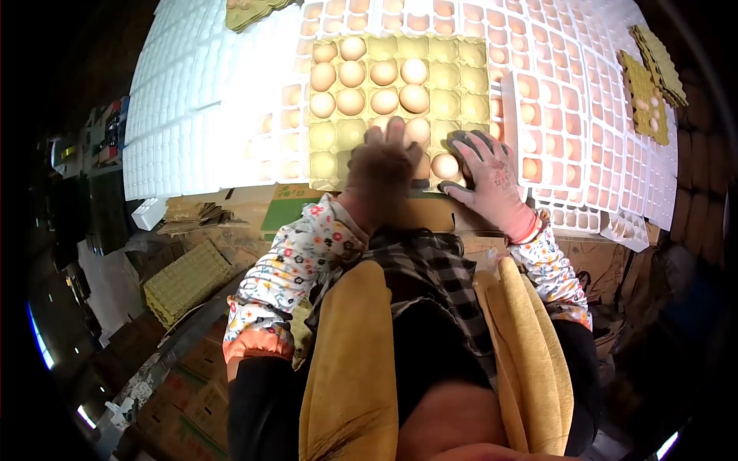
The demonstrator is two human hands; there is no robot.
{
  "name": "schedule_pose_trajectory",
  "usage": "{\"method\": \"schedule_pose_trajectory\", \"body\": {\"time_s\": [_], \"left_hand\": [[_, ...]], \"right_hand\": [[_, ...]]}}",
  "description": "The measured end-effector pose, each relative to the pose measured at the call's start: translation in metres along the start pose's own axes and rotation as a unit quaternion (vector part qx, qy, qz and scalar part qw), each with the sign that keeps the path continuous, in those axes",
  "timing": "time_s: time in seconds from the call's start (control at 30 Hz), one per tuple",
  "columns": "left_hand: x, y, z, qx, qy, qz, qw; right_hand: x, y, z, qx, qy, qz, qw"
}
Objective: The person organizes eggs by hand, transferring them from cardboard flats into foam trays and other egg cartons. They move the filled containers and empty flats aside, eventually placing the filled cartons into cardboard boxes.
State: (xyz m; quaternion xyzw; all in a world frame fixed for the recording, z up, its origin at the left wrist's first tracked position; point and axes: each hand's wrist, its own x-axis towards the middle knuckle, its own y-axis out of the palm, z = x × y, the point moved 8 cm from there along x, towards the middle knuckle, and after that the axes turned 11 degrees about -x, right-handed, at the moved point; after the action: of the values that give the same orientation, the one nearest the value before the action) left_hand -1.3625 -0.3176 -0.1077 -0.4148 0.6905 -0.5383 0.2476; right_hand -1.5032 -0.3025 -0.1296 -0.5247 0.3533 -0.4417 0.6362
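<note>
A yellow-green pulp egg tray [455, 77] lies in front of me, its left and middle cells filled with several brown eggs [382, 75]. My left hand [382, 165], gloved and blurred, rests palm down over the tray's near middle cells, fingers reaching toward an egg [417, 129]. My right hand [492, 177], in a pinkish glove with dark fingertips, lies on the tray's near right corner beside an egg [444, 165]. Whether either hand holds an egg under its palm is hidden.
White plastic trays [569, 115] holding several eggs surround the pulp tray to the right and behind. Empty white trays [192, 115] are stacked at left. More pulp trays sit at far right [646, 92] and lower left [184, 280]. Cardboard boxes [192, 384] lie below.
</note>
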Motion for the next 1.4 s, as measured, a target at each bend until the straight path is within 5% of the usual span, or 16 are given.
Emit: {"method": "schedule_pose_trajectory", "body": {"time_s": [0.17,0.23,0.37,0.43,0.53,0.67,0.8,0.87,0.9,0.93,1.0,1.13,1.2,1.23,1.3,1.4], "left_hand": [[-0.002,-0.007,0.001,-0.044,0.060,0.026,0.997],[-0.014,-0.008,0.029,-0.315,-0.032,-0.040,0.948],[-0.016,-0.008,0.063,-0.797,-0.271,-0.040,0.538],[0.008,-0.027,0.067,-0.785,-0.111,-0.110,0.599],[-0.017,-0.010,0.096,-0.413,-0.070,-0.146,0.896],[-0.039,0.041,0.129,-0.825,-0.207,-0.131,0.509],[-0.049,0.052,0.139,-0.879,-0.239,-0.134,0.391],[-0.050,0.055,0.142,-0.889,-0.244,-0.136,0.363],[-0.053,0.056,0.144,-0.894,-0.246,-0.137,0.349],[-0.054,0.055,0.145,-0.899,-0.244,-0.135,0.338],[-0.051,0.054,0.145,-0.911,-0.227,-0.112,0.326],[-0.019,0.031,0.107,-0.910,-0.168,-0.072,0.372],[-0.029,0.041,0.118,-0.924,-0.223,-0.065,0.303],[-0.031,0.043,0.124,-0.913,-0.143,-0.066,0.377],[-0.021,0.041,0.118,-0.923,-0.156,-0.035,0.349],[-0.021,0.032,0.120,-0.869,-0.246,-0.100,0.418]], "right_hand": [[-0.003,-0.007,0.014,-0.034,0.001,-0.028,0.999],[0.005,-0.012,0.022,-0.049,-0.031,-0.036,0.998],[0.003,-0.031,-0.036,0.344,0.111,-0.089,0.928],[-0.010,-0.032,-0.125,0.483,0.205,-0.223,0.821],[-0.034,-0.025,-0.278,0.378,0.302,-0.425,0.765],[-0.073,-0.034,-0.466,0.059,0.536,-0.362,0.761],[-0.094,-0.035,-0.569,0.313,0.543,-0.434,0.647],[-0.107,-0.009,-0.663,0.164,0.453,-0.456,0.749],[-0.104,-0.009,-0.671,-0.063,0.524,-0.256,0.810],[-0.122,0.011,-0.688,0.213,0.517,-0.374,0.740],[-0.116,0.073,-0.696,0.685,0.367,-0.488,0.397],[-0.038,0.005,-0.421,0.574,0.302,-0.293,0.703],[-0.001,-0.023,-0.262,0.602,0.251,-0.125,0.748],[0.010,-0.038,-0.184,0.600,0.211,-0.045,0.771],[0.018,-0.055,-0.078,0.292,-0.015,-0.065,0.954],[0.015,-0.014,-0.001,0.002,-0.164,0.033,0.986]]}}
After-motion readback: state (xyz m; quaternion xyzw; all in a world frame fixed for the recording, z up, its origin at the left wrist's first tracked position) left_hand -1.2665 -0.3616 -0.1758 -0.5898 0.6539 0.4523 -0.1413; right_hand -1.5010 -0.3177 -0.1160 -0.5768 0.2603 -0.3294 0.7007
